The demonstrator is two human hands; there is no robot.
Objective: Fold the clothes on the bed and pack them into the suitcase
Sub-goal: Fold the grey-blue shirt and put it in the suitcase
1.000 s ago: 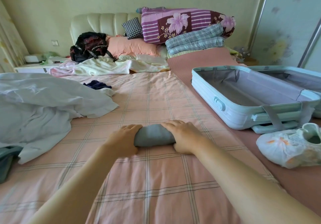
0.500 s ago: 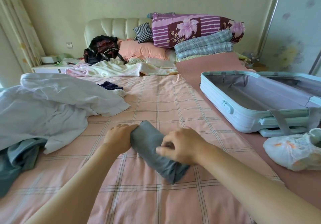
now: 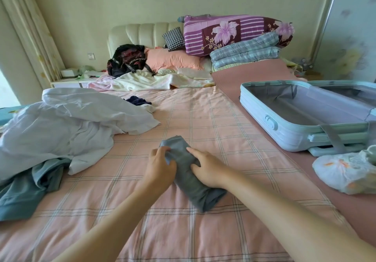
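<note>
Gripping one rolled grey garment (image 3: 200,194) with both hands on the bed (image 3: 203,119), left of the open suitcase (image 3: 284,135).
The left hand (image 3: 160,166) curls its fingers round the roll's far end, and the right hand (image 3: 207,170) pinches its middle between thumb and fingers. The roll looks soft and light and would likely unroll if lifted by one end, so it is best grasped across the wraps. There is one suitcase, and its near half looks bare. Farther left of the suitcase lie three loose pieces: a white heap (image 3: 71,123), a teal garment (image 3: 20,190) and a small dark-blue item (image 3: 137,100).

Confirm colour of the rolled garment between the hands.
The rolled garment is plain grey, no pattern; the head view shows it best.
</note>
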